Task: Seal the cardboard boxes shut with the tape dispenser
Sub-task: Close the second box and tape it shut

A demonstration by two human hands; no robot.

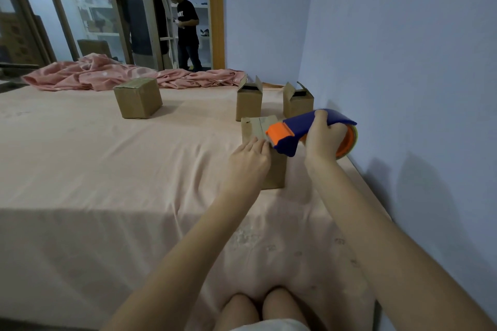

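Right of centre, the nearest cardboard box [265,166] sits on the pink sheet [107,169], flaps closed; the left hand [248,160] rests on its near top edge, fingers relaxed; the right hand [324,137] grips the blue-and-orange tape dispenser [295,130], nose touching the box top; behind, two open boxes [248,103] [297,102] show dark, unreadable interiors; a closed box [137,98] stands upper left.
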